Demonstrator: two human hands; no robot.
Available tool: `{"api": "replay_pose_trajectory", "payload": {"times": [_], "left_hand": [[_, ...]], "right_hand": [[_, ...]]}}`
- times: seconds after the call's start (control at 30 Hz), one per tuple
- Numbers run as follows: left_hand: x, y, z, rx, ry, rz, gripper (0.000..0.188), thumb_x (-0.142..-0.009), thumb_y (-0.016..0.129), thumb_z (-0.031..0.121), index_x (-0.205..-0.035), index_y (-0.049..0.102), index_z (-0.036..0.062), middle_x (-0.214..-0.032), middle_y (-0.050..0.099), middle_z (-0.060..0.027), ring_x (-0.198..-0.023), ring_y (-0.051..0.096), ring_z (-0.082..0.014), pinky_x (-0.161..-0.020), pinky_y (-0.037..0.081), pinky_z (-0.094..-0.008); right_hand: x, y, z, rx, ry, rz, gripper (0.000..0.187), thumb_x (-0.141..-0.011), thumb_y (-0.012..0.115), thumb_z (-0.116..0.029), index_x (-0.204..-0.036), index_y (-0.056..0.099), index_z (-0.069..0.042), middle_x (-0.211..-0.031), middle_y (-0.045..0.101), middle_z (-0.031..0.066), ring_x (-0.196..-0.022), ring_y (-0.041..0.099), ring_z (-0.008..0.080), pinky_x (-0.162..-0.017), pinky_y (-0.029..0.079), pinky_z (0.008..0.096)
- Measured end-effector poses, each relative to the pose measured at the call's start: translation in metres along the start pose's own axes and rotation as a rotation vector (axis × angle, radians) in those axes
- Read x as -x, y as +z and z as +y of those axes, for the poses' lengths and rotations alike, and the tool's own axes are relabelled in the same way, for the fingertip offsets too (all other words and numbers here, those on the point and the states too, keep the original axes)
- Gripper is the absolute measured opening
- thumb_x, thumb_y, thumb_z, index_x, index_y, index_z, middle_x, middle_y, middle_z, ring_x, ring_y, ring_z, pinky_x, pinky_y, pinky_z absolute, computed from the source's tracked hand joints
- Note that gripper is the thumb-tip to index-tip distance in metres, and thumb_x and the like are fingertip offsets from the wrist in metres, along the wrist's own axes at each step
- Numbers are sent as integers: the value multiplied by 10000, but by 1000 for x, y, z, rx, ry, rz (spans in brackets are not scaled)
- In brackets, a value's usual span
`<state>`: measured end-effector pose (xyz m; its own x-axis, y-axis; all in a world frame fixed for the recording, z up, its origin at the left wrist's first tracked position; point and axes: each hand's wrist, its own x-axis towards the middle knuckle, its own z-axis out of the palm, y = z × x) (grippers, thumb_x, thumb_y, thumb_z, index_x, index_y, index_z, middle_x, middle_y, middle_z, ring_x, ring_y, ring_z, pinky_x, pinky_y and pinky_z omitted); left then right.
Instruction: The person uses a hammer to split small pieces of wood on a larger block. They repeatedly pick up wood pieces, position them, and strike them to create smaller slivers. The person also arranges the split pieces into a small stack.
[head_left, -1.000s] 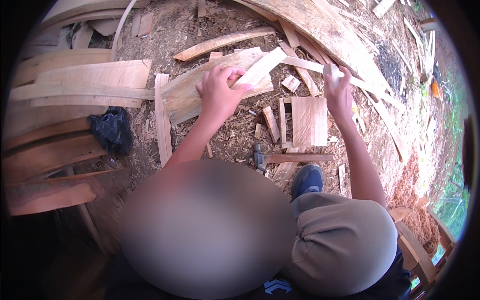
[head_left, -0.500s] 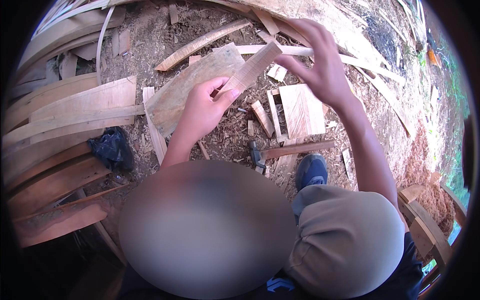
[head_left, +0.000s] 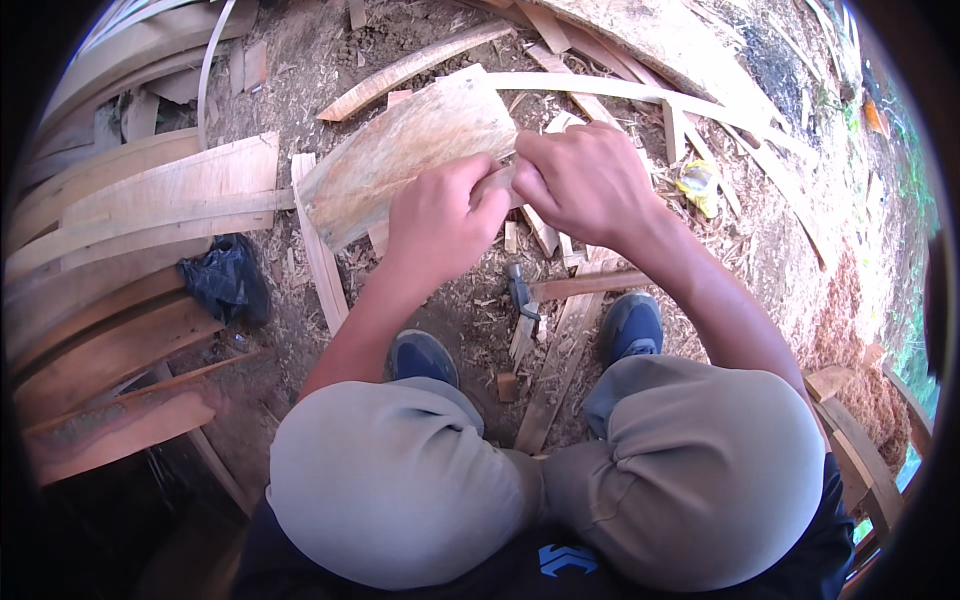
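Both my hands are closed and close together above the littered ground. Between them shows a short part of a thin wooden strip (head_left: 505,184); my fingers cover most of it. My left hand (head_left: 445,215) grips it at one end, thumb on top. My right hand (head_left: 588,185) is wrapped round the other end, knuckles up. A wide weathered board (head_left: 405,150) lies just beyond and left of my hands. Below them a hammer (head_left: 585,286) with a wooden handle rests on the ground between my feet, its dark metal head to the left.
Curved planks (head_left: 170,190) are stacked along the left, with a black plastic bag (head_left: 228,280) against them. Bent strips (head_left: 640,92) and a curved piece (head_left: 420,68) lie ahead. A yellow and clear wrapper (head_left: 698,187) sits to the right. Shavings cover the ground.
My right hand, raised with fingers spread before, has come down and closed on the strip's far end. The strip has swung lower between both hands. My left shoe now shows.
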<state>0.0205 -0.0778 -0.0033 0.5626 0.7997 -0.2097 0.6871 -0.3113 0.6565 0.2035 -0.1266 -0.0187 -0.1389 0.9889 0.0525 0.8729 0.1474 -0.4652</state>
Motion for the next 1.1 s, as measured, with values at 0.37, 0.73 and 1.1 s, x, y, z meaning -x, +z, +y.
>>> {"api": "replay_pose_trajectory", "payload": {"times": [0.37,0.73,1.1], "left_hand": [[1,32,-8,-147,127,98,303,-954,504,273,-819,668,58,-732,678,-214,-697,674,-426,-650,519,-540],[4,42,-8,-214,79,71,471,-1047,429,326,-818,738,54,-657,668,-218,-639,691,-410,-618,550,-524],[7,45,-6,-239,131,79,492,-1060,428,350,-806,741,69,-653,674,-201,-621,695,-385,-580,548,-507]], "right_hand": [[10,16,-3,-60,246,37,560,-1029,494,-415,-608,664,-88,-511,581,128,-484,612,310,-505,492,436],[26,27,-10,-140,414,17,503,-998,507,-390,-698,748,-66,-586,652,176,-552,668,358,-610,562,460],[36,37,-8,-205,401,124,536,-1015,549,-432,-638,724,-94,-520,605,135,-458,610,327,-499,494,430]]}}
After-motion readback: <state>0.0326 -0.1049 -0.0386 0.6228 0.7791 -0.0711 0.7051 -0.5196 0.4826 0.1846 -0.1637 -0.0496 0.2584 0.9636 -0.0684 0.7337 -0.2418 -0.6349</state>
